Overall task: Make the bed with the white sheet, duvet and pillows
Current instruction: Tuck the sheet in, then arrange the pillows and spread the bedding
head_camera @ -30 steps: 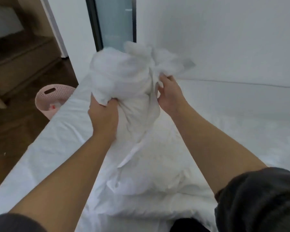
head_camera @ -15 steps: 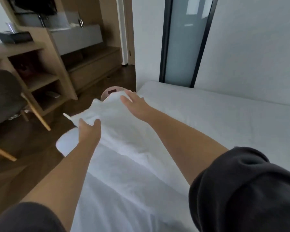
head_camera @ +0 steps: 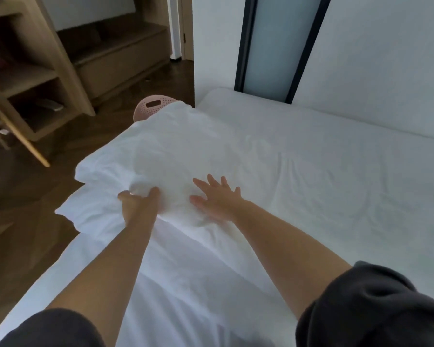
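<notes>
A white pillow [head_camera: 166, 151] lies along the left edge of the bed, its near corner hanging over the side. My left hand [head_camera: 135, 201] grips the pillow's near end, fingers tucked under the fabric and thumb out to the left. Flat on the pillow beside it, my right hand [head_camera: 214, 197] presses down with fingers spread. A white sheet [head_camera: 336, 184] covers the mattress, lightly creased to the right of the pillow.
A pink perforated basket [head_camera: 150, 107] stands on the dark wood floor behind the pillow's far end. Wooden shelving [head_camera: 35, 78] and a chair leg [head_camera: 23, 139] are at the left. A white wall and frosted glass panel [head_camera: 273, 46] border the bed's far side.
The bunched pillow I held up in both hands now lies flat at the bed's left edge. My hands have come back to its near end, the right one pressing flat.
</notes>
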### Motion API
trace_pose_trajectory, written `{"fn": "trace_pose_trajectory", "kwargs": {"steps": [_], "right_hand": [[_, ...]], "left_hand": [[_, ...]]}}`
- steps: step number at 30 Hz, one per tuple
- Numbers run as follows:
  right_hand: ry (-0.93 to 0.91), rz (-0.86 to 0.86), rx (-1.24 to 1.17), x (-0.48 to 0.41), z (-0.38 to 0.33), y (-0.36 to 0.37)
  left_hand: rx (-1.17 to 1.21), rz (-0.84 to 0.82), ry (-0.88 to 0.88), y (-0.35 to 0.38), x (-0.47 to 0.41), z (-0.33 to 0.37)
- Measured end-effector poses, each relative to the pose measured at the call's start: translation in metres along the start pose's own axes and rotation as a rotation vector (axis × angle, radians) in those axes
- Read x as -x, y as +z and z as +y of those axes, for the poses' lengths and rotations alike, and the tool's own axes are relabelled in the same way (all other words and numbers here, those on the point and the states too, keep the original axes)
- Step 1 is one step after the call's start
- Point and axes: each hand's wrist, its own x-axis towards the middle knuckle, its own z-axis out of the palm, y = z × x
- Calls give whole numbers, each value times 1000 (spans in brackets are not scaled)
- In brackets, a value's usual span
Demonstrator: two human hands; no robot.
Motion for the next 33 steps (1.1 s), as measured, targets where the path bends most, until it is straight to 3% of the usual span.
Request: {"fn": "trace_pose_trajectory", "kwargs": {"steps": [2,4,6,10,14,16,19,22,24,27,30,33], "right_hand": [[-34,-40,36,-10,-1,14],[-77,-62,41,-17,-2,27],[-116,-37,7,-22,-5,30],[-242,164,-172,-27,-6,19],[-251,27,249,-25,17,55],[-227,9,291,-28,23,67],[-237,-1,256,-28,20,64],[-228,-54,183,-15,18,59],[-233,-62,58,-3,13,49],[-307,23,-54,16,9,38],[-337,-47,193,32,28,54],[-293,-67,283,34,44,74]], "left_hand": [[217,54,-190,0,-13,1],[292,-19,-265,5,-22,8],[308,-48,-181,12,-23,21],[401,84,-43,1,-15,24],[506,53,-224,-11,-18,-29],[562,81,-257,-14,-27,-30],[521,274,-249,-18,-41,-28],[677,-32,-316,-20,-39,-18],[605,-65,-291,-28,-42,-13],[486,156,-207,-52,-44,-28],[224,248,-168,-56,-31,-72],[250,108,-268,-53,-24,-75]]}}
